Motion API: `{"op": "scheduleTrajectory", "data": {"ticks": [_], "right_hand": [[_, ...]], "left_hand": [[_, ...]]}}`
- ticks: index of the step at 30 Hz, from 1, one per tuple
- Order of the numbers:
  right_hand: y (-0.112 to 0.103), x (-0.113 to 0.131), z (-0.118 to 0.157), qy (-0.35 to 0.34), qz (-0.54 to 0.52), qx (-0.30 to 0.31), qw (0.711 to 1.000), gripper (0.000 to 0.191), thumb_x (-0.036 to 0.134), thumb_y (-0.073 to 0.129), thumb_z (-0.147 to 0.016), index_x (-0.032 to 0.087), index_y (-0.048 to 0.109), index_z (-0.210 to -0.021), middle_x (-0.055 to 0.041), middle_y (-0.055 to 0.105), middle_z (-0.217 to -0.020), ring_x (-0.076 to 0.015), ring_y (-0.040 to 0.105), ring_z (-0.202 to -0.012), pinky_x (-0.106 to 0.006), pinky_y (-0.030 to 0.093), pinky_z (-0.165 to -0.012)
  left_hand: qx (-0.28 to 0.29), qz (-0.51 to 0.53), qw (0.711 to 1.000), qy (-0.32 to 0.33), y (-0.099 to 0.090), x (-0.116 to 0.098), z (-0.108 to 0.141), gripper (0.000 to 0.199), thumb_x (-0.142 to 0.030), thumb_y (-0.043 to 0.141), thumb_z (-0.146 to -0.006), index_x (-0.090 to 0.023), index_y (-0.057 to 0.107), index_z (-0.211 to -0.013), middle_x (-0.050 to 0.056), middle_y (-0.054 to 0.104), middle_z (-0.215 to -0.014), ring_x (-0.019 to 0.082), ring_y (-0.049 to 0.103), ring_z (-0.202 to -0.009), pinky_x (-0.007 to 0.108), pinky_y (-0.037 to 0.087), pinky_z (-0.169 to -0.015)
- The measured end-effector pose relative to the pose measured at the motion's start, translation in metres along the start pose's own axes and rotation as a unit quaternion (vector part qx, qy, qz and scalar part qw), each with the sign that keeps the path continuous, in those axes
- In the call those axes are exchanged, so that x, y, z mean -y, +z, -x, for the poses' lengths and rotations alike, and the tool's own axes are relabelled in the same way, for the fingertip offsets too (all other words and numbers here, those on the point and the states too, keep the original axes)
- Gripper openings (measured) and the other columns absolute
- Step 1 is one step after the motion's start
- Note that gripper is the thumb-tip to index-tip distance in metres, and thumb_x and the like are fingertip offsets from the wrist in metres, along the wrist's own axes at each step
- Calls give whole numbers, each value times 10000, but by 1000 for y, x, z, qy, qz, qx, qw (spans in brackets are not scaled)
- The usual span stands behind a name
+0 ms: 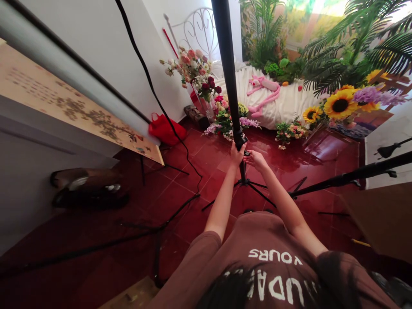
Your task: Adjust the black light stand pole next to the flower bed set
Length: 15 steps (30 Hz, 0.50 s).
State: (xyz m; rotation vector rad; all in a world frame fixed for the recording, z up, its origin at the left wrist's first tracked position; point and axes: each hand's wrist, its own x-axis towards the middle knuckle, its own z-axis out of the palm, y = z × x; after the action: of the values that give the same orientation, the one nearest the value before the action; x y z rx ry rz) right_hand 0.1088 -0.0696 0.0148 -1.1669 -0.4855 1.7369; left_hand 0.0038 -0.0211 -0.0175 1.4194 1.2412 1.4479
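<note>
In front of me a black light stand rises upright, its tripod legs spread on the red floor. My left hand is wrapped around the pole just below a collar. On the right side of the pole, my right hand has its fingers closed on a small black knob that sticks out from the stand. The top of the stand runs out of view.
Flowers and a white-draped bed with a pink plush toy lie ahead. A black cable hangs at left, near a red bag. Another stand slants in from the right; sunflowers stand beyond it.
</note>
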Motion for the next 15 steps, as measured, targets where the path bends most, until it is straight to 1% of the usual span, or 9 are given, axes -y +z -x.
{"op": "scheduleTrajectory", "data": {"ticks": [2,3,4,6,8,10,12,15], "right_hand": [[-1,1,0,17,-4,-42,999,66,205,489,-895,193,519,-837,3,625,-619,-90,604,-509,-171,485,-489],[-2,0,2,9,0,-62,998,43,209,511,-880,195,518,-840,-2,639,-669,-91,621,-546,-171,492,-505],[-2,-1,5,-17,12,-81,996,28,220,536,-863,201,516,-857,-5,650,-728,-95,638,-589,-179,505,-527],[-2,-5,11,-113,69,-129,983,125,256,587,-828,214,508,-916,-13,658,-847,-118,666,-706,-218,542,-596],[-2,-9,20,-224,163,-159,948,214,293,627,-796,219,505,-955,-30,662,-934,-144,670,-819,-270,567,-697],[-1,-10,28,-300,267,-148,904,230,305,636,-784,216,519,-960,-47,673,-974,-159,666,-879,-303,561,-792],[-1,-7,36,-326,352,-133,867,227,316,632,-789,217,535,-970,-53,687,-989,-166,673,-864,-315,551,-813],[-3,1,43,-314,440,-130,831,297,363,649,-791,229,547,-1036,-45,704,-1000,-162,678,-749,-312,548,-730]], "left_hand": [[1,0,1000,4,0,1,0,409,-507,623,-818,-201,600,-1088,119,673,-1103,215,649,-997,351,497,-916],[1,-3,1000,8,0,1,-1,411,-508,620,-820,-196,597,-1087,120,673,-1101,213,650,-990,351,498,-914],[2,-7,1000,11,0,3,-1,415,-512,617,-822,-192,593,-1086,120,675,-1094,211,651,-980,352,500,-908],[6,-18,1000,16,-1,5,-2,430,-525,611,-826,-188,584,-1092,117,678,-1078,207,654,-963,349,507,-891],[12,-25,999,20,-1,7,-2,447,-540,600,-833,-188,576,-1107,115,681,-1071,204,658,-951,341,515,-869],[18,-30,999,27,-2,7,-2,461,-553,582,-846,-192,568,-1132,115,680,-1079,200,661,-948,328,521,-845],[25,-34,999,33,-4,7,-2,475,-561,562,-858,-196,560,-1162,116,676,-1093,196,662,-940,316,525,-819],[32,-33,998,32,-5,7,-3,484,-557,564,-859,-195,553,-1182,114,673,-1089,193,661,-918,313,527,-798]]}}
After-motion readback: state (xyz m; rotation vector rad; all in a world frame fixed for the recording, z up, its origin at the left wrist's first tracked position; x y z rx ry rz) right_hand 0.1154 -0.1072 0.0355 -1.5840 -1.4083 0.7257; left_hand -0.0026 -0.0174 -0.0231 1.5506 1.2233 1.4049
